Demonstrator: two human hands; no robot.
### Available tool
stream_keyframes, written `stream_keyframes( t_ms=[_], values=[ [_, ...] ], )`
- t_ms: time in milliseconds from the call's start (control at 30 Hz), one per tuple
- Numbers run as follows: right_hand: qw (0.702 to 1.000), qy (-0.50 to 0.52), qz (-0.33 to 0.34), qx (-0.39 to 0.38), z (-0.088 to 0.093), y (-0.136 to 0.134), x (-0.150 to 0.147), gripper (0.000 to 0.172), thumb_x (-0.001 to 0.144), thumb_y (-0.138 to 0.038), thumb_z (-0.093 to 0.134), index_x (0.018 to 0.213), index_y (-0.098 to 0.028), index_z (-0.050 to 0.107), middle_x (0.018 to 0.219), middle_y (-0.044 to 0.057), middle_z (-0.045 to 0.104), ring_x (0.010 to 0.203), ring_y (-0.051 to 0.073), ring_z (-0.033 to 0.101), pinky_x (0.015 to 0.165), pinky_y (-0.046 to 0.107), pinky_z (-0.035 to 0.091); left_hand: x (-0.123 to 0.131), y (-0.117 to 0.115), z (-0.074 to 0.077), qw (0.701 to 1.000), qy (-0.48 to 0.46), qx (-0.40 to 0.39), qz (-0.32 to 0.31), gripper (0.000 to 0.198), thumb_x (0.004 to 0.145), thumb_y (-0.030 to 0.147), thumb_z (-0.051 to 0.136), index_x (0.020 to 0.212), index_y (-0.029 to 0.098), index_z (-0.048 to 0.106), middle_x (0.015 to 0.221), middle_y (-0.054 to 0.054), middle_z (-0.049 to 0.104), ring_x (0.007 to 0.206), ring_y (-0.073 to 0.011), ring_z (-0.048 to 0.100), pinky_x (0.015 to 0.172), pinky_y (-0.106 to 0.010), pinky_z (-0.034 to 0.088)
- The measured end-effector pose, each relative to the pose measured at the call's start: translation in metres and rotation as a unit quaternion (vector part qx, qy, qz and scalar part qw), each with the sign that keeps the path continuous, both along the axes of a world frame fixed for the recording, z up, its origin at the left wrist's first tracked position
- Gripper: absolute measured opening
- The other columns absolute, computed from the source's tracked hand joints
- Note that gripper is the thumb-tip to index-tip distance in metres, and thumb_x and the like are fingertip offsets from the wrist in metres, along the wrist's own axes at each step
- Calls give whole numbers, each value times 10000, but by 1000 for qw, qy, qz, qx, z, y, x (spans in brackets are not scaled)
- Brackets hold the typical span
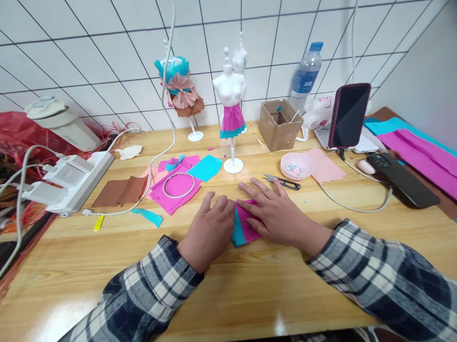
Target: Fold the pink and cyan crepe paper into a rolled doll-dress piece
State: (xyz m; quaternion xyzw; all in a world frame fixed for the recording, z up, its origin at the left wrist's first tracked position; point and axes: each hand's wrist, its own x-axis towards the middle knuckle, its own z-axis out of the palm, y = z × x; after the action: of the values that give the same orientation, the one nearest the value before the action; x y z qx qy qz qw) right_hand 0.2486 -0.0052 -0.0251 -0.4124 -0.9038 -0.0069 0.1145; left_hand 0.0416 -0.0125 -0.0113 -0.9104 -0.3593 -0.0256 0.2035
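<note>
Right hand (279, 214) has fingers spread on a straight-edged, magenta-and-teal papery piece (246, 233); left hand (212, 227) curls its fingers at the edge, can't tell if pinching.

Table (220, 304): paper (247, 228) front centre, left hand (212, 230) at its left edge, right hand (274, 214) on it.
Snips (289, 183) behind right hand; bowl (297, 173) behind snips; box (278, 130) behind bowl; nearest mannequin (230, 89) behind paper; ring (178, 196) on sheet (169, 206), before and left of mannequin; power strip (84, 184) far left.
</note>
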Motion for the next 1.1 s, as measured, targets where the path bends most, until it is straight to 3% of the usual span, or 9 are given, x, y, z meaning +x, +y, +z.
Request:
stream_keyframes(
  t_ms=[267, 700, 833, 933, 1100],
  values=[
    [999, -18, -30, -8, -1, 0, 15, 440, 982, -409, 394, 1381, -271, 521, 1610, 38, 205, 1457, 336, 220, 1094, 700, 171, 2, -2, 1, 1000, 0, -9, 16, 216, 856, 90, 491, 932, 143, 686, 924, -75, 618, 951, -264, 522, 1031, -502, 373],
    [998, 6, -33, -44, -4, -2, 25, 428, 964, -357, 430, 1364, -255, 544, 1608, 46, 204, 1424, 339, 309, 1113, 672, 184, 2, -5, 0, 999, -10, -26, 28, 275, 866, 96, 482, 1066, 134, 667, 1023, -101, 644, 993, -271, 525, 1032, -500, 360],
    [996, 64, -40, -57, -2, 3, 28, 429, 996, -360, 373, 1388, -262, 520, 1592, 63, 267, 1408, 293, 352, 1097, 575, 304, 1, -5, 0, 999, -11, -33, 37, 307, 871, 110, 487, 1133, 127, 645, 1040, -98, 645, 988, -269, 534, 1027, -501, 363],
    [990, 123, -63, -23, 0, 6, 26, 465, 991, -339, 384, 1432, -221, 466, 1562, 85, 342, 1367, 258, 402, 1078, 479, 370, 1, -5, -1, 999, -12, -35, 40, 320, 870, 113, 492, 1154, 128, 637, 1051, -101, 642, 1001, -268, 533, 1035, -501, 357],
    [997, 68, -31, -6, -1, 3, 8, 414, 936, -367, 505, 1338, -297, 571, 1564, 61, 342, 1371, 307, 372, 1100, 564, 289, 2, -7, -1, 999, -17, -29, 37, 300, 868, 119, 494, 1124, 125, 649, 1028, -96, 642, 988, -265, 534, 1037, -499, 354]
  ],
)
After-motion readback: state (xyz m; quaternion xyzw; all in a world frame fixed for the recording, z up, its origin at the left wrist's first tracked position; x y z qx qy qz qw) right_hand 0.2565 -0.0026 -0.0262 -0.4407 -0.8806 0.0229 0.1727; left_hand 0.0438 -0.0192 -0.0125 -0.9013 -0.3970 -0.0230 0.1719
